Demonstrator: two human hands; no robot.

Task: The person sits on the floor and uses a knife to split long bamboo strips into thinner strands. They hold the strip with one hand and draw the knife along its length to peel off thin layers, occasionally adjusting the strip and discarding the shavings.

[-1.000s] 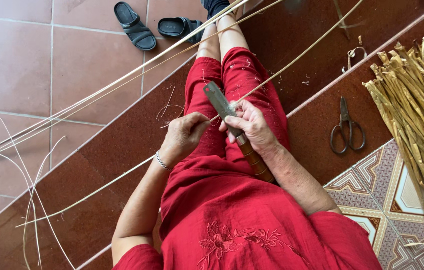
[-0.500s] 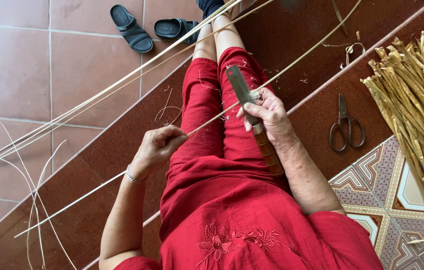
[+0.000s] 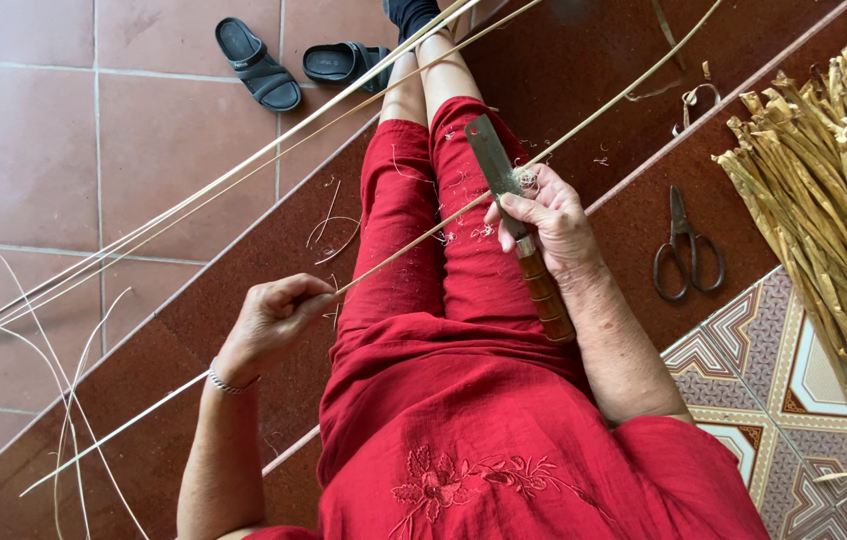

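Observation:
I sit on a step in red clothes, legs stretched out. My right hand (image 3: 548,222) grips a broad knife (image 3: 495,160) by its wooden handle (image 3: 546,296), blade pointing away over my right thigh. A long thin bamboo strip (image 3: 413,244) runs under the blade edge and down to my left hand (image 3: 278,315), which pinches it beside my left thigh. The strip continues past that hand toward the lower left and up to the top right. Pale shavings cling to the blade and my trousers.
A pair of scissors (image 3: 685,250) lies on the dark step to my right. A bundle of dried yellow leaves (image 3: 828,200) rests at the far right. Several long bamboo strips (image 3: 173,215) cross the tiled floor. Dark sandals (image 3: 258,65) lie ahead.
My left hand has drawn the strip back and to the left, away from the knife. My right hand with the knife has shifted slightly forward and right.

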